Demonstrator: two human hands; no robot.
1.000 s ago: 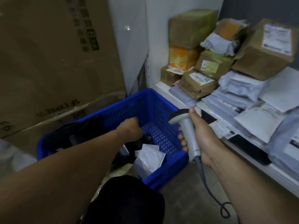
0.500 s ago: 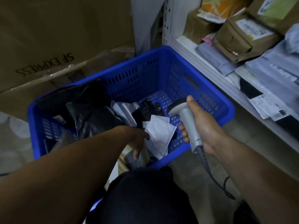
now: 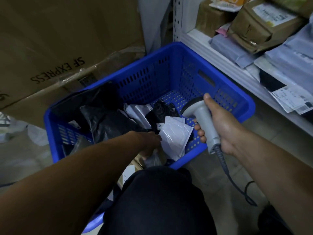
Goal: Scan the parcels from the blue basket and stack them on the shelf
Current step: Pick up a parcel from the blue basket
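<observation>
The blue basket [image 3: 189, 53] stands on the floor beside the white shelf [image 3: 213, 53]. Inside it lie black bag parcels [image 3: 108, 119], a white padded envelope [image 3: 176, 136] and a grey wrapped parcel [image 3: 155, 159] by the near wall. My left hand [image 3: 149, 143] reaches down into the basket, its fingers on the grey wrapped parcel next to the white envelope; the grip itself is hidden. My right hand [image 3: 221, 126] holds a grey corded barcode scanner [image 3: 201, 119] over the basket's right side, its head facing the parcels.
Taped cardboard boxes [image 3: 260, 22] and grey mailer bags [image 3: 291, 55] crowd the shelf at the right. A large SF EXPRESS carton [image 3: 59, 48] leans behind the basket. My dark-clothed knee [image 3: 157, 200] is at the near edge. The scanner cable [image 3: 237, 187] hangs toward the floor.
The view has tilted down onto the basket. My left hand has gone from above the basket down among the parcels at its near side. The scanner has lowered over the basket.
</observation>
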